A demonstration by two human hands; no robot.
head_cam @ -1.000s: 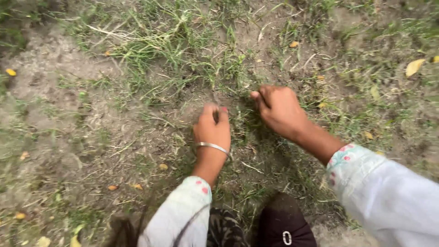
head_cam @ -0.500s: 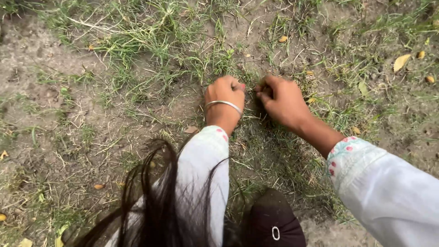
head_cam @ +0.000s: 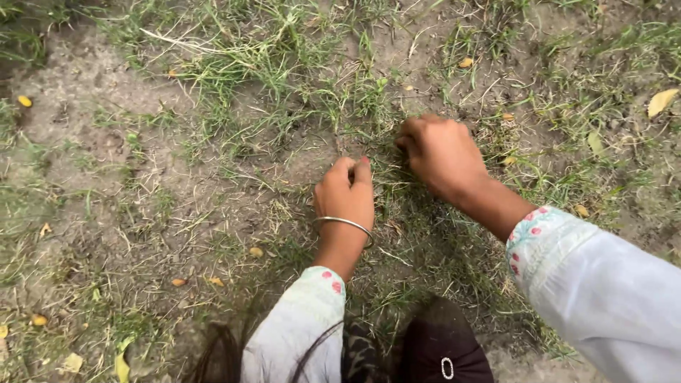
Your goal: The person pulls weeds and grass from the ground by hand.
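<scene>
Both hands are down at the ground, close together but apart. The left hand point(head_cam: 345, 191), a thin metal bangle point(head_cam: 345, 224) on its wrist, is curled with thumb and fingertips pinched at a low tuft of grass point(head_cam: 369, 174) just ahead of it; whether blades are actually caught between them is too small to tell. The right hand point(head_cam: 440, 152) is clenched knuckles-up and pressed into the same tuft, apparently gripping blades low by the roots, where a pull would take most hold. Beyond both hands the grass grows thicker, with dry straw lying across it. To the left of the left hand lies bare soil point(head_cam: 78, 106). Yellow fallen leaves point(head_cam: 661, 101) are scattered well off to the right. Below the wrists sit white sleeves point(head_cam: 603, 298) and a dark shoe point(head_cam: 443, 347), crowding the near side
</scene>
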